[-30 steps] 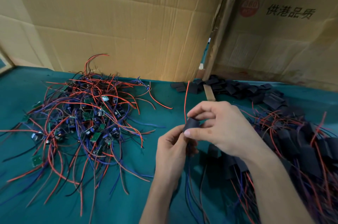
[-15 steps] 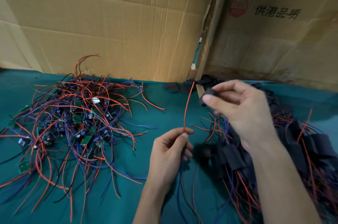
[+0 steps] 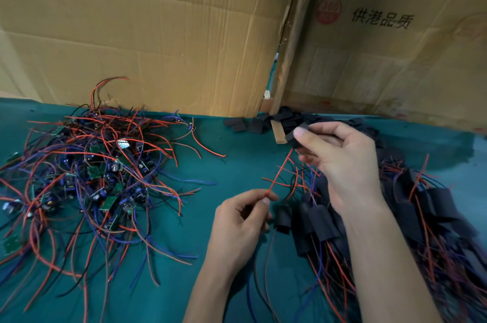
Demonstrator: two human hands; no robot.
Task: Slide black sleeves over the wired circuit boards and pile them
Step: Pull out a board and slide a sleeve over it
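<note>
Black sleeve (image 3: 295, 134), pinched in right hand (image 3: 340, 162) above sleeved pile (image 3: 411, 220), threaded on red wire (image 3: 279, 173) that left hand (image 3: 241, 220) pinches taut, seemingly to guide sliding; bare boards (image 3: 87, 172) heaped left.

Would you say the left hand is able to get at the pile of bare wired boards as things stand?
Probably not at once: the left hand pinches a red wire. The pile of bare boards lies open on the green table with nothing between, so letting go should free it.
</note>
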